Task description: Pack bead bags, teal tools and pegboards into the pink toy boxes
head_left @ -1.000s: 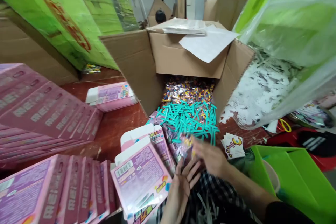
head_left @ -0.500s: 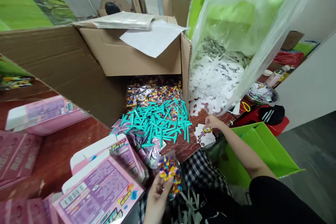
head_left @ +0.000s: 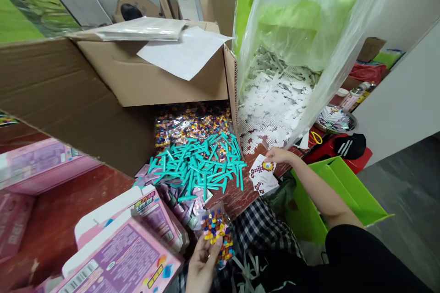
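My left hand (head_left: pixel 203 256) pinches a small clear bag of colourful beads (head_left: pixel 217 233) over my lap. Farther right, my right hand (head_left: pixel 276 154) has its fingers closed on a white card (head_left: pixel 263 165) printed with a pixel pattern. More such cards (head_left: pixel 266 185) lie fanned beneath it at the table's edge. Between the hands and the carton spreads a heap of turquoise plastic sticks (head_left: pixel 199 165), several with a crosspiece at one end. Small purple-pink packets (head_left: pixel 187 208) lie in front of the sticks.
An open cardboard carton (head_left: pixel 154 71) on its side holds bead bags (head_left: pixel 192 123). Flat pink boxes (head_left: pixel 120 256) lie at left on the red table (head_left: pixel 113 178). A plastic-lined bin holds white pieces (head_left: pixel 275 105). To the right are a green box (head_left: pixel 338 192) and metal bowl (head_left: pixel 354 126).
My right hand has lifted a card slightly up and left from the fanned ones. The left hand still holds the bead bag. The view has shifted a little to the right.
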`<state>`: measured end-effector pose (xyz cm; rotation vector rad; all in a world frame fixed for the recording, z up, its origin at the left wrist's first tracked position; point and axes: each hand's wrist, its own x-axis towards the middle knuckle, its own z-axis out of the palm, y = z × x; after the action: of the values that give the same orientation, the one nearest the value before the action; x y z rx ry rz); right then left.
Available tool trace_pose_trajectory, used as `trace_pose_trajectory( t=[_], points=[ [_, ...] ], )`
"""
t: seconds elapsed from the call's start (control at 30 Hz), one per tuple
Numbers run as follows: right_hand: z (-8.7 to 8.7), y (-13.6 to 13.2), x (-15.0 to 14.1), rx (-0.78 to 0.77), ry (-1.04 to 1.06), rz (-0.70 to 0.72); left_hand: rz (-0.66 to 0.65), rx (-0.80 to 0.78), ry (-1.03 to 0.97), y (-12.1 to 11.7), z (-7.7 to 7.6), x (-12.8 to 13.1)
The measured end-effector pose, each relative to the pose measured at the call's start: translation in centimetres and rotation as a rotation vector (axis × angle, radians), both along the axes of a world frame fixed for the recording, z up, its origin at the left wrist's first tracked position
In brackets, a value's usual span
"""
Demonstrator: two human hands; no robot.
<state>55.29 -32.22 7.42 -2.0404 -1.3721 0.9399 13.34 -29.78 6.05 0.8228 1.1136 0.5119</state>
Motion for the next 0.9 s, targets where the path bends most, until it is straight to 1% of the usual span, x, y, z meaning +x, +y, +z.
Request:
trace_pose_trajectory(
  t=[0.1, 0.2, 0.33, 0.43, 0.53, 0.63, 0.7, 0.8, 0.9],
  points=[
    [0.0, 0.6, -0.4, -0.029, -0.028, 0.009, 0.012, 0.011, -0.009, 0.0, 0.3, -0.1],
    [0.2, 0.6, -0.9, -0.036, -0.052, -0.015, -0.003, 0.043, -0.031, 0.0, 0.6, -0.2],
    [1.5, -0.3, -0.5, -0.039, 0.008, -0.066, -0.027, 0.058, -0.017, -0.1, 1.0, -0.1],
    [2.5, -0.2, 0.6, -0.061, 0.051, -0.163, -0.053, 0.066, -0.008, 0.0, 1.1, 0.0],
    [2.4, 1.9, 1.3, -0.056, 0.022, -0.36, -0.017, 0.05, 0.033, 0.0, 1.0, 0.1],
    [1.4, 5.5, 1.4, -0.048, -0.065, -0.574, 0.004, 0.041, 0.029, -0.1, 0.9, 0.1],
    [0.6, 7.8, 1.2, -0.064, -0.129, -0.666, -0.016, 0.055, 0.004, -0.1, 0.8, 0.0],
    [-0.3, 9.9, 0.8, -0.089, -0.197, -0.735, -0.007, 0.058, 0.002, -0.2, 0.8, -0.3],
    [-0.4, 10.5, 0.8, -0.087, -0.195, -0.71, 0.032, 0.032, -0.018, -0.4, 0.7, -0.6]
  ],
)
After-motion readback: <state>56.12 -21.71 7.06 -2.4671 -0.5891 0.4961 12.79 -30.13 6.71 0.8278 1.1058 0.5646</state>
